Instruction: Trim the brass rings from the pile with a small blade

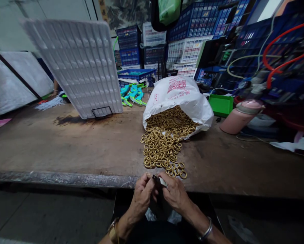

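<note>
At the front edge of the table, my left hand [141, 191] and my right hand [175, 190] are close together with fingers bent inward. The right fingers hold a small object with a black end and a pale, flat part [163, 182]; its kind is unclear. My left thumb and fingers are pinched at its black end, and whatever they grip is hidden. Just beyond the hands lies a heap of brass-coloured rings [159, 149]. It spills from the open mouth of a white woven sack [174, 93] with red print, which lies on its side and holds more rings.
A pale ribbed plastic panel [78, 64] leans in a black wire stand [102, 112] on the wooden table [103, 145]. Turquoise and green parts [133, 93] lie behind. On the right are a green tray [220, 105] and a pink flask [241, 117]. Stacked crates [182, 51] line the back.
</note>
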Demonstrator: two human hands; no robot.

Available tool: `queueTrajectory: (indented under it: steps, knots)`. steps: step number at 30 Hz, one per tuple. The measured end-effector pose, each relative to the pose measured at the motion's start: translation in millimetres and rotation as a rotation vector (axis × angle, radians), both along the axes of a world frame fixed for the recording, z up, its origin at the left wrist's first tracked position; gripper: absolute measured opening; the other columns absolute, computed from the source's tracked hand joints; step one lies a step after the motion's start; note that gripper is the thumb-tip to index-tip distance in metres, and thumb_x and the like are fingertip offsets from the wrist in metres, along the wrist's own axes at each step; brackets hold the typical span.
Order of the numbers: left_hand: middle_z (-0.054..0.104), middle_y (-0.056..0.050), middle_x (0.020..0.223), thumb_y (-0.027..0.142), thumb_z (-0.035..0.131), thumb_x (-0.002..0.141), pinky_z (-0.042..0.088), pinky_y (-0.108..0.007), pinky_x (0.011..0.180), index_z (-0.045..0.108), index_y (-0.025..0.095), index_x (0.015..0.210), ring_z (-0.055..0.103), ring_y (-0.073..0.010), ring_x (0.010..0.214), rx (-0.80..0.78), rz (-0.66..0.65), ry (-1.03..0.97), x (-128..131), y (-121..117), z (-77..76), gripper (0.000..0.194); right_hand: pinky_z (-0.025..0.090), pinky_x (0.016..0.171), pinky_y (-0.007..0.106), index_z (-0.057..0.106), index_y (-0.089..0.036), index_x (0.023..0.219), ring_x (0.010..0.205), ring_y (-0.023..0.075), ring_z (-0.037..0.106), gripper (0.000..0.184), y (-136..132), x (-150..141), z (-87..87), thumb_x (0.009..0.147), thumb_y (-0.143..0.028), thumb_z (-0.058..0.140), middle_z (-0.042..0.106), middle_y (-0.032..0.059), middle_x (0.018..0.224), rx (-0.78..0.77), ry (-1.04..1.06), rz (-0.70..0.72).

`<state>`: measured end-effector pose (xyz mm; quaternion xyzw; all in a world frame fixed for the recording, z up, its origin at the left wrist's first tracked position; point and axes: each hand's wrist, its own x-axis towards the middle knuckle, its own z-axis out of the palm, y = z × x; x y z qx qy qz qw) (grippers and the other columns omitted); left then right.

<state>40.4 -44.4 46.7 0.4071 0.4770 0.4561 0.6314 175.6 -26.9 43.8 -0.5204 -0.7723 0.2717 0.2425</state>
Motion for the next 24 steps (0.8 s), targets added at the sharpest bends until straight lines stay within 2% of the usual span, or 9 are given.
queueTrajectory:
  steps: [6,9,14,18,21,24]
  knots:
    - [0.048,0.004,0.055,0.047,0.049,0.077,0.036,-0.016,0.042,0.047,0.016,0.074,0.043,-0.0060,0.044,0.071,0.008,0.060,-2.0,-3.1,-2.3,0.031,0.028,0.053,0.021,0.049,-0.021,0.074,0.058,0.0125,0.051,0.024,0.6,-3.5,5.6,0.061,-0.006,0.035,0.056,-0.0009,0.062,-0.004,-0.141,0.005]
    - [0.046,0.004,0.053,0.046,0.047,0.079,0.035,-0.017,0.042,0.048,0.016,0.071,0.041,-0.0058,0.042,0.078,0.009,0.066,-2.9,-9.1,7.6,0.030,0.026,0.053,0.022,0.049,-0.020,0.078,0.060,0.0124,0.051,0.027,3.7,-1.7,3.0,0.060,-0.005,0.037,0.057,-0.0006,0.064,-0.010,-0.218,0.008]
    - [0.051,0.001,0.055,0.043,0.048,0.079,0.040,-0.019,0.047,0.053,0.015,0.068,0.047,-0.0076,0.046,0.112,-0.106,-0.030,-3.0,-20.8,27.9,0.031,0.024,0.054,0.023,0.050,-0.018,0.081,0.058,0.0119,0.050,0.027,17.0,13.8,-6.1,0.064,-0.002,0.038,0.059,0.0013,0.067,0.017,-0.333,-0.158]
    - [0.057,-0.003,0.064,0.041,0.052,0.077,0.041,-0.020,0.045,0.054,0.014,0.072,0.049,-0.0082,0.048,-0.039,-0.014,-0.213,-1.2,-15.0,20.4,0.028,0.026,0.056,0.023,0.051,-0.019,0.083,0.063,0.0129,0.052,0.025,30.3,26.8,-6.7,0.068,-0.004,0.039,0.059,0.0019,0.071,0.107,-0.360,-0.292]
    - [0.059,-0.006,0.074,0.036,0.060,0.072,0.041,-0.019,0.043,0.052,0.013,0.071,0.053,-0.0101,0.055,-0.133,0.079,-0.327,-1.5,-7.9,10.3,0.024,0.027,0.057,0.024,0.051,-0.020,0.090,0.069,0.0134,0.054,0.020,37.6,28.3,-3.5,0.075,-0.011,0.041,0.060,0.0032,0.083,0.149,-0.403,-0.318]
    - [0.060,-0.004,0.073,0.029,0.061,0.070,0.039,-0.019,0.042,0.051,0.016,0.082,0.053,-0.0110,0.054,-0.212,0.085,-0.418,-4.8,-4.9,6.3,0.021,0.027,0.056,0.024,0.050,-0.022,0.093,0.071,0.0135,0.054,0.018,40.4,23.6,0.4,0.078,-0.017,0.043,0.059,0.0033,0.089,0.135,-0.462,-0.315]
